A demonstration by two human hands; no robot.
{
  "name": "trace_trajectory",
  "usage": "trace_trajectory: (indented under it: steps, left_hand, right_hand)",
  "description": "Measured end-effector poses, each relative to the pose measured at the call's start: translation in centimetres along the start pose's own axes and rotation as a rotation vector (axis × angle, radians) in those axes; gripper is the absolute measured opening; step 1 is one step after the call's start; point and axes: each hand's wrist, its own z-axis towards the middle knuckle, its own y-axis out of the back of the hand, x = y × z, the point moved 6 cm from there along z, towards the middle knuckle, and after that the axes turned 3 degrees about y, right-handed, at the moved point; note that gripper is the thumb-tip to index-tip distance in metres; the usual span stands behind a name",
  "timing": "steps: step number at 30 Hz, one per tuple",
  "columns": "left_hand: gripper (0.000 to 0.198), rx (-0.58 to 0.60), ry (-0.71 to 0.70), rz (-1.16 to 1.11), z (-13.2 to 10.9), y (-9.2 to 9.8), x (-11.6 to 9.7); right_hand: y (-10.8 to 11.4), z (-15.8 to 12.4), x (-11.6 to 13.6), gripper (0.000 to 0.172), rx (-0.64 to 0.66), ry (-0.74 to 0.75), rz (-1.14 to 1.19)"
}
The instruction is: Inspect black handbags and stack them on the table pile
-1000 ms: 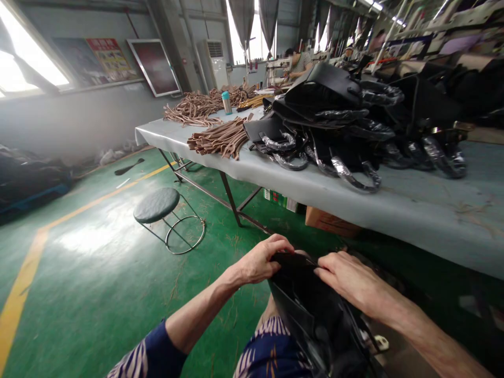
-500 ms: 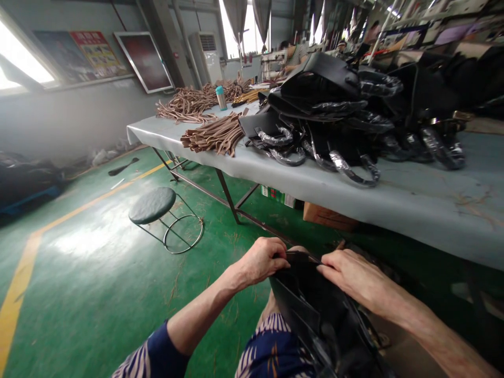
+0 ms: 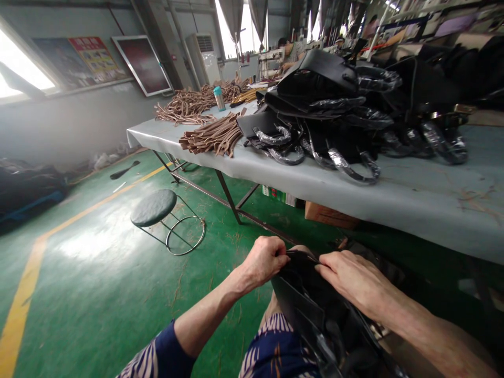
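Observation:
A black handbag [image 3: 315,299] lies across my lap, its top edge pointing away from me. My left hand [image 3: 270,258] pinches the left part of that edge between thumb and curled fingers. On the right part of the same edge, my right hand [image 3: 342,270] is closed with thumb and fingers. Between the two hands a dark stretch of the rim shows, and the bag's inside is too dark to make out. Clear plastic wrap glints on the bag near my body.
A grey-covered table [image 3: 417,194] stands ahead, bearing piled black handbags [image 3: 318,105] with wrapped handles, brown strips [image 3: 212,135] and a flask [image 3: 219,98]. A round stool [image 3: 153,207] is on the green floor to the left. Under the table sits a cardboard box [image 3: 331,214]. A person [image 3: 294,52] sits far back.
Both hands keep their hold on the bag's edge, with only a very slight shift. The view has moved a little; the piles and stool stay put.

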Motion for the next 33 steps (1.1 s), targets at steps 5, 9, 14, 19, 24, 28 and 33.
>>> trace_trajectory:
  steps: [5, 9, 14, 19, 24, 28, 33]
  left_hand:
    - [0.017, 0.010, 0.016, -0.036, 0.1, 0.0, -0.2]
    - [0.019, -0.012, 0.012, -0.062, -0.2, 0.0, -0.1]
    - [0.018, -0.033, 0.035, -0.082, -0.4, -0.2, 0.5]
    - [0.017, -0.048, 0.053, -0.100, -0.4, -0.2, 0.5]
    - [0.015, -0.044, 0.064, -0.113, -0.5, -0.4, 0.0]
    - [0.016, -0.045, 0.088, -0.125, -0.5, -0.4, 0.3]
    - [0.016, -0.036, 0.073, -0.127, -0.4, -0.1, 0.3]
  right_hand:
    - [0.7, 0.0, 1.4, 0.034, 0.018, 0.008, 0.115]
    - [0.8, 0.5, 1.2, 0.028, 0.036, -0.027, 0.173]
    - [0.8, 1.0, 1.2, 0.023, 0.008, -0.082, 0.067]
    - [1.3, 1.6, 2.6, 0.018, 0.017, -0.075, -0.104]
    - [1.0, 2.4, 3.4, 0.015, 0.009, -0.021, -0.151]
    - [0.1, 2.5, 2.6, 0.021, 0.036, -0.015, -0.073]
    - [0.0, 2.3, 1.6, 0.019, 0.036, -0.002, 0.027]
